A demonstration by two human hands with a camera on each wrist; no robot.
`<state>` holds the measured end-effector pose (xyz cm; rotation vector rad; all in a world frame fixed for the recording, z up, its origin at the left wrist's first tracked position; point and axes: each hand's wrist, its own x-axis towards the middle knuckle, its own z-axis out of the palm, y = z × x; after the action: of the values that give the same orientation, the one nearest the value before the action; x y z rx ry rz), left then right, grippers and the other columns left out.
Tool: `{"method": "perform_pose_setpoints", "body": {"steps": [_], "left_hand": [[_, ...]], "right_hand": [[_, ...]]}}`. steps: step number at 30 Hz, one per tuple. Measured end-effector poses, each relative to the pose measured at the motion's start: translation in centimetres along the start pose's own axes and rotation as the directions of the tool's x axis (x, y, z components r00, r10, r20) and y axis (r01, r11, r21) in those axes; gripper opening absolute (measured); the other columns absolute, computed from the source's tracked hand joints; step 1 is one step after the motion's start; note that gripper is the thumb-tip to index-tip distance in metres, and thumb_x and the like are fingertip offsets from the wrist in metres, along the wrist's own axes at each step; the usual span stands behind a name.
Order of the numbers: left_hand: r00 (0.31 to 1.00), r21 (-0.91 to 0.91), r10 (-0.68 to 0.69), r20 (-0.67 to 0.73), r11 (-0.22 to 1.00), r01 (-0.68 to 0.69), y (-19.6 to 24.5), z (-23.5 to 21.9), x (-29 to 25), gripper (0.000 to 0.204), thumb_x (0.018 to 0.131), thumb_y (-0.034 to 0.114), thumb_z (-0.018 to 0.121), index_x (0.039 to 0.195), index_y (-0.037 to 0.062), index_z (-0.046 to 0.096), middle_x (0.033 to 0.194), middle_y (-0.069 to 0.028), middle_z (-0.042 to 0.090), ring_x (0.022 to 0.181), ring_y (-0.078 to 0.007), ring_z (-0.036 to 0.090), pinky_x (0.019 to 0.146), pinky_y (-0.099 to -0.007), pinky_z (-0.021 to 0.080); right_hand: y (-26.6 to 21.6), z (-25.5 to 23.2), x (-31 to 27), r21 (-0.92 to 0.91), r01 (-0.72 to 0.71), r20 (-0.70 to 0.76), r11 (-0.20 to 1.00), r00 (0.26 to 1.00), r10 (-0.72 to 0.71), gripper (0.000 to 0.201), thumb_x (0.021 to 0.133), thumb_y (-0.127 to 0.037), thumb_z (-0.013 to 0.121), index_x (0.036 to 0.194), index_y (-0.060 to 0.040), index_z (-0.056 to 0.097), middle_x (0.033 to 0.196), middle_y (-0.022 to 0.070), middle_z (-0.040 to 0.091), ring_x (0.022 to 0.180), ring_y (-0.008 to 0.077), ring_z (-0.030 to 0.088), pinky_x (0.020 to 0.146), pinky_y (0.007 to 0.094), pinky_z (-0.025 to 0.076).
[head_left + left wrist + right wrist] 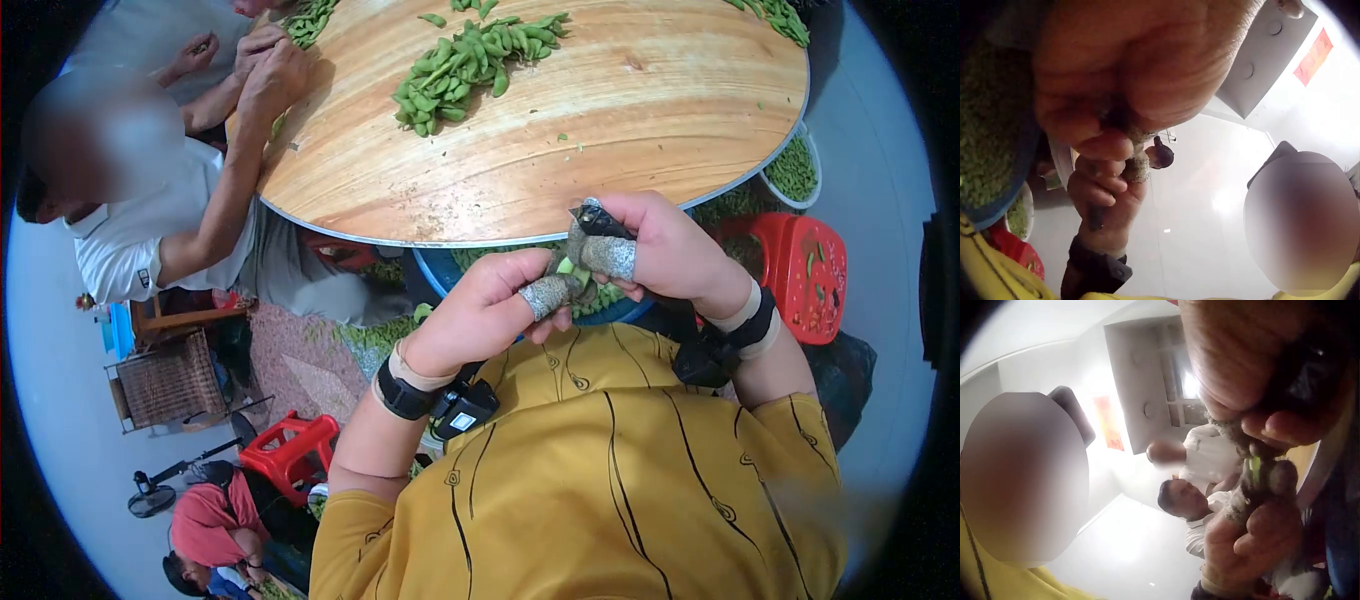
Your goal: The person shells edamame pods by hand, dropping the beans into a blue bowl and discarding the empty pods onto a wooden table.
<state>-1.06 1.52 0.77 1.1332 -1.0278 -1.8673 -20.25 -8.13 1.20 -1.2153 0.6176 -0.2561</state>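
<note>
Both hands meet just in front of the table edge, over a blue tub (432, 272). Between their fingertips is a small green bean pod (567, 266), mostly hidden by the fingers; it also shows as a green sliver in the right wrist view. My left hand (490, 305) pinches it from the left, with grey, worn tape round thumb and finger. From the right, my right hand (665, 245) pinches it too, its digits wrapped in grey tape and a black covering. Shelled green beans (988, 137) fill the tub below.
A heap of bean pods (465, 75) lies on the round wooden table (640, 130). At right stand a white bucket of beans (795, 170) and a red stool (815, 280). Another person (190, 220) works at the table's left; one in red (215, 520) sits behind.
</note>
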Motion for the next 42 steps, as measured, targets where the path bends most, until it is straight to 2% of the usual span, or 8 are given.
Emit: {"method": "perform_pose_setpoints", "body": {"steps": [7,15,20,24,29,35,39,42], "left_hand": [[0.996,-0.057,-0.015,-0.083,0.998,0.011,-0.5,0.1,0.3,0.018,0.090,0.011,0.058,0.106,0.0024,0.060,0.085,0.0009,0.062,0.064,-0.0029,0.048,0.054,-0.0189,0.039],[0.916,0.656,0.398,0.041,0.681,-0.325,-0.3,0.6,-0.2,0.013,0.091,0.010,0.052,0.096,0.0011,0.060,0.075,-0.0131,0.061,0.061,-0.0211,0.061,0.059,-0.0288,0.048],[0.953,0.271,0.241,-0.182,0.944,-0.187,-0.7,1.2,-0.4,0.017,0.093,0.010,0.048,0.099,0.0000,0.060,0.072,-0.0037,0.060,0.066,-0.0106,0.059,0.060,-0.0271,0.047],[0.967,0.012,-0.055,-0.250,0.998,0.060,-0.9,-0.6,-0.9,0.019,0.092,0.010,0.049,0.104,-0.0010,0.058,0.079,-0.0083,0.062,0.072,-0.0131,0.059,0.066,-0.0271,0.048],[0.902,0.862,0.415,-0.119,0.495,-0.114,-1.7,-0.5,-0.9,0.026,0.080,0.006,0.060,0.105,0.0013,0.059,0.082,-0.0198,0.060,0.080,-0.0404,0.058,0.072,-0.0379,0.050],[0.759,0.968,0.635,-0.142,0.248,-0.027,3.3,-1.1,-0.6,0.024,0.074,0.003,0.065,0.098,0.0033,0.063,0.082,-0.0144,0.061,0.069,-0.0303,0.061,0.060,-0.0350,0.050],[0.499,0.961,0.838,-0.222,0.102,0.255,6.0,-5.0,3.2,0.025,0.075,0.006,0.065,0.098,0.0010,0.056,0.084,-0.0167,0.056,0.074,-0.0372,0.057,0.065,-0.0432,0.047],[0.597,0.927,0.742,-0.304,0.088,0.364,6.6,-7.7,5.0,0.023,0.074,0.005,0.063,0.095,0.0011,0.056,0.085,-0.0176,0.057,0.077,-0.0383,0.058,0.066,-0.0449,0.046]], "right_hand": [[0.7,0.1,0.1,-0.034,0.030,-0.093,0.999,0.995,-0.033,0.013,0.089,-0.018,0.061,0.090,-0.0050,0.061,0.063,-0.0035,0.054,0.047,0.0026,0.046,0.043,0.0182,0.036],[0.1,0.5,-0.2,0.248,-0.143,0.089,0.958,0.988,0.125,0.009,0.089,-0.016,0.058,0.088,-0.0070,0.058,0.063,-0.0018,0.052,0.046,0.0038,0.042,0.043,0.0195,0.036],[1.1,1.5,0.3,0.479,-0.163,0.038,0.863,0.986,0.165,0.010,0.091,-0.017,0.057,0.090,-0.0064,0.057,0.065,-0.0009,0.052,0.047,0.0053,0.042,0.044,0.0207,0.037],[0.4,0.9,-0.9,0.107,-0.062,-0.133,0.992,0.988,0.076,0.011,0.089,-0.016,0.058,0.088,-0.0055,0.059,0.065,-0.0010,0.055,0.047,0.0043,0.045,0.044,0.0200,0.038],[1.3,-3.5,-5.0,-0.656,0.031,-0.361,0.754,0.864,-0.350,0.013,0.079,-0.011,0.064,0.087,-0.0018,0.060,0.067,0.0089,0.057,0.062,0.0141,0.054,0.061,0.0287,0.045],[3.8,-7.4,-8.8,-0.854,-0.374,-0.511,0.361,0.732,-0.452,0.018,0.075,-0.002,0.062,0.092,0.0015,0.060,0.079,0.0225,0.061,0.075,0.0421,0.058,0.065,0.0420,0.047],[3.7,-5.6,-7.9,-0.784,-0.248,-0.531,0.568,0.742,-0.409,0.016,0.075,-0.003,0.062,0.090,0.0005,0.060,0.077,0.0224,0.059,0.074,0.0415,0.058,0.065,0.0421,0.047],[3.3,-4.7,-6.7,-0.827,-0.159,-0.442,0.540,0.777,-0.448,0.015,0.075,-0.003,0.062,0.090,-0.0002,0.061,0.078,0.0222,0.059,0.075,0.0411,0.059,0.065,0.0410,0.048]]}}
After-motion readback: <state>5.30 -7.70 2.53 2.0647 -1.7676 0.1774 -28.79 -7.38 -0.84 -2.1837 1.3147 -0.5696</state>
